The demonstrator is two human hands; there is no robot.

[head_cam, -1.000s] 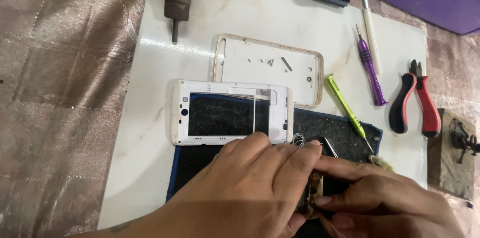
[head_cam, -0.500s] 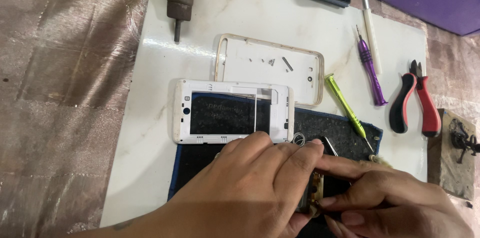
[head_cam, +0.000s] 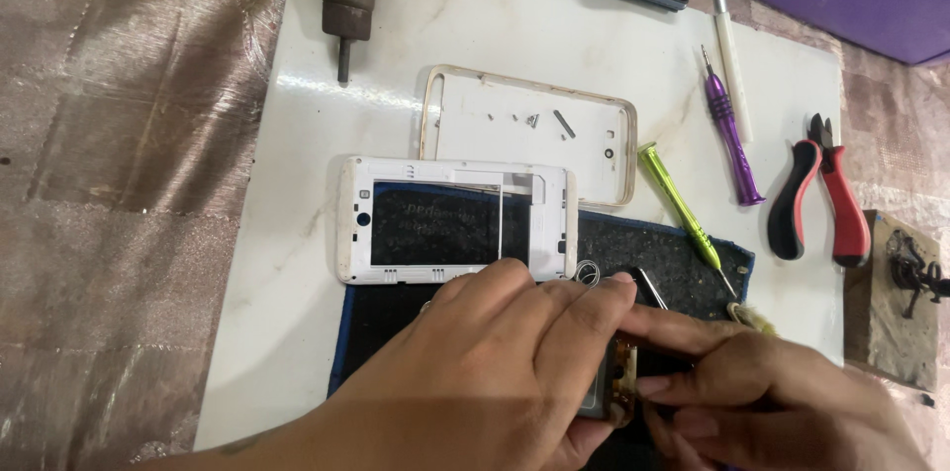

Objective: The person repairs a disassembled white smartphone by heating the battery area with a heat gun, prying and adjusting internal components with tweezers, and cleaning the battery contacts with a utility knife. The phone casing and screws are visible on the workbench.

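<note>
Phone teardown well along: white mid-frame (head_cam: 455,222) is off and lies half on the dark repair mat (head_cam: 683,263), back cover (head_cam: 529,135) with loose screws parked behind it on the white worktop (head_cam: 297,234). Both hands are on the phone body (head_cam: 609,387) at the mat's near edge: left hand (head_cam: 485,372) curled over it, clamping it flat; right hand (head_cam: 762,392) pinches its end, fingers closed near the exposed gold-coloured part. Most of the body is hidden, can't tell what's still fitted inside. Green screwdriver (head_cam: 678,204), purple screwdriver (head_cam: 730,130) and red pliers (head_cam: 821,199) lie idle to the right. Reassembly not started
</note>
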